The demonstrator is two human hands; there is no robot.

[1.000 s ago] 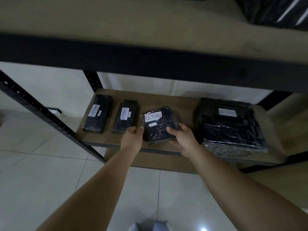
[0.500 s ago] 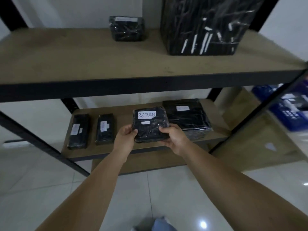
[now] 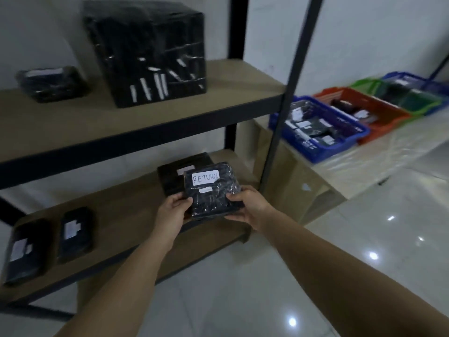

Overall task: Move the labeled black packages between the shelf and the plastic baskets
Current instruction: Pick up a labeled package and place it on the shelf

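- The left hand is gripping the near left edge of the RETURN package, thumb lying on top and fingers curled beneath it.
- The right hand is clasping the near right edge of that same package, thumb pressing on the wrap and fingers tucking under.
- The RETURN package, a black parcel in clear film with a white handwritten label facing up, is being held in the air just above the front edge of the lower shelf board, towards its right end.
- Directly behind the RETURN package a flat black package is lying on the lower shelf board, partly hidden by it.
- Far left of the RETURN package, two slim black packages are lying side by side on the same board: one nearer, another at the left end, each bearing a small white label.
- Above the RETURN package, the upper shelf board is carrying a tall black wrapped box and, left of that, a small black package.
- Right of the RETURN package, beyond the shelf's dark upright post, a low surface covered in clear sheeting is bearing a row of plastic baskets: a blue basket nearest, holding labelled black parcels, then an orange basket, a green basket and another blue one farthest, all blurred.
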